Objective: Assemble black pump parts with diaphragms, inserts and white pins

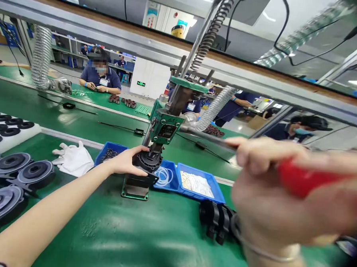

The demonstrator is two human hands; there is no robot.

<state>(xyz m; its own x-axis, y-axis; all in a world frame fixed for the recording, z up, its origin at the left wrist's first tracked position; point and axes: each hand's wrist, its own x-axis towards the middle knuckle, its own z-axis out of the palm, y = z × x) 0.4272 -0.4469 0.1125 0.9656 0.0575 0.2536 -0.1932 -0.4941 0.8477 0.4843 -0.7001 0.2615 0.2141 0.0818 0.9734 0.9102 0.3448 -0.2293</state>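
A green hand press (166, 127) stands on the bench in front of me, with a coil spring (212, 33) rising above it. My left hand (128, 160) reaches to its base, thumb and fingers around a black round plastic part (150, 160) that sits under the ram. On the right, close to the camera and blurred, my right hand (271, 190) is wrapped around the red grip (301, 180) of the press lever (211, 138). The lever runs roughly level from the press head to that hand.
Blue bins hold small dark parts (110, 154), white rings (164, 176) and small pale pieces (195, 184). Black cylindrical parts (216, 219) lie right of the press. Round grey-black housings (11, 176) and a white glove (74, 159) lie left. A co-worker (102, 75) sits opposite.
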